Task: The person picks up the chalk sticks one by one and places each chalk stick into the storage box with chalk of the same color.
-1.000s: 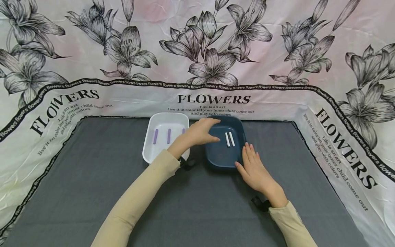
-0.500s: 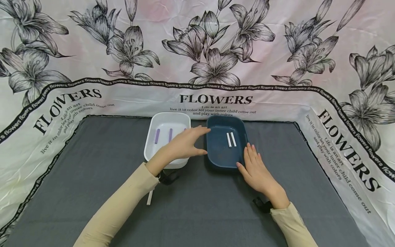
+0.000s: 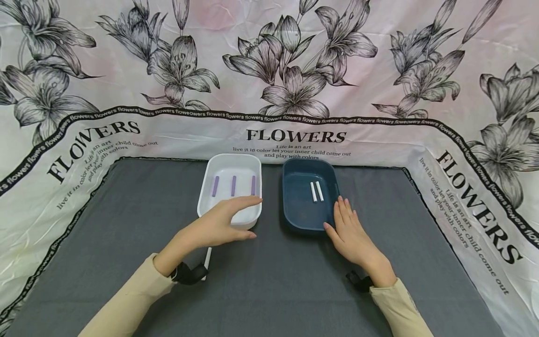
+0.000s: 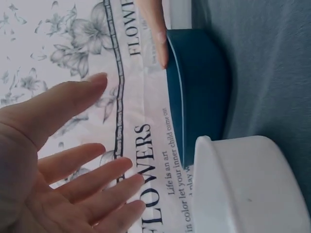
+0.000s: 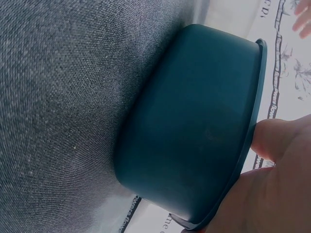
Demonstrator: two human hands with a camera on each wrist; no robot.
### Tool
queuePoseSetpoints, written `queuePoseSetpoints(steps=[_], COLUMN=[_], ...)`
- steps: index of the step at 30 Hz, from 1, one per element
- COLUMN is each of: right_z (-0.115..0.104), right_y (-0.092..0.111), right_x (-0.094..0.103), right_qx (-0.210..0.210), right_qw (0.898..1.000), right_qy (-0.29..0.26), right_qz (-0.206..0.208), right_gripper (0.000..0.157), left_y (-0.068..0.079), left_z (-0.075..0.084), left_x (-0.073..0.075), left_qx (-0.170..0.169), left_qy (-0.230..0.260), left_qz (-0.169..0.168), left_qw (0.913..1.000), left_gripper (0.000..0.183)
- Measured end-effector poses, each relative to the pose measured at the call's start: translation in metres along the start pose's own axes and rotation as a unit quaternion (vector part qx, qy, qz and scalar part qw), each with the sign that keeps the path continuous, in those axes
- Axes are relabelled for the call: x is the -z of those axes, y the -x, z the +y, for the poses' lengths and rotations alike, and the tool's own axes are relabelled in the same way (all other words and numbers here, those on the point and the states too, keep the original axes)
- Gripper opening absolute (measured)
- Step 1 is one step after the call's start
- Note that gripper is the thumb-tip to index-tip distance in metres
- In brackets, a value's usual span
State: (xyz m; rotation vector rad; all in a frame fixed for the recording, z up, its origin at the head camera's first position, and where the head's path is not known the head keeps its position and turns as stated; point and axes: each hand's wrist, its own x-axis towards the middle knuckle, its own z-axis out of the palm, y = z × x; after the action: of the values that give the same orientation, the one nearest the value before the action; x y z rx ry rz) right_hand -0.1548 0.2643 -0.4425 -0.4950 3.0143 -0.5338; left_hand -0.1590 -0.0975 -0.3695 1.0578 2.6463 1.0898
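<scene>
My left hand hovers over the front of a white plastic container, thumb and fingers spread, holding nothing. Three purple chalk-like sticks lie apart inside that container. Beside it on the right stands a dark blue container with two white chalk-like sticks lying side by side. My right hand rests on its front right rim, fingers straight; the right wrist view shows the thumb touching the rim. Another white stick lies on the cloth, partly hidden by the left wrist's black strap.
Both containers stand near the back of a dark grey cloth with a narrow gap between them. A white flower-printed cloth borders the grey area and rises behind it.
My left hand has withdrawn from above the blue container, moving left and toward me over the white one. The loose white stick has come into sight. The right hand stays at the rim.
</scene>
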Motion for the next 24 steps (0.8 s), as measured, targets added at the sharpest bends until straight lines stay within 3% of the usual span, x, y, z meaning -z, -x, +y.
queuePoseSetpoints(steps=[5, 13, 19, 24], right_z=[0.001, 0.0, 0.0, -0.001], right_y=[0.0, -0.001, 0.0, 0.0], right_x=[0.0, 0.0, 0.001, 0.001], right_qx=[0.0, 0.001, 0.001, 0.0], right_qw=[1.0, 1.0, 1.0, 1.0], right_qy=[-0.003, 0.0, -0.004, -0.004], right_qz=[0.0, 0.003, -0.001, -0.002], right_gripper=[0.076, 0.076, 0.076, 0.076], left_y=[0.03, 0.071, 0.097, 0.11], left_z=[-0.004, -0.016, -0.026, -0.039], left_x=[0.005, 0.009, 0.003, -0.002], left_qx=[0.015, -0.033, -0.018, -0.017], left_qy=[0.053, 0.044, 0.047, 0.037], left_qz=[-0.005, -0.061, -0.051, -0.046], left_qw=[0.9985, 0.9966, 0.9974, 0.9981], left_gripper=[0.076, 0.07, 0.07, 0.07])
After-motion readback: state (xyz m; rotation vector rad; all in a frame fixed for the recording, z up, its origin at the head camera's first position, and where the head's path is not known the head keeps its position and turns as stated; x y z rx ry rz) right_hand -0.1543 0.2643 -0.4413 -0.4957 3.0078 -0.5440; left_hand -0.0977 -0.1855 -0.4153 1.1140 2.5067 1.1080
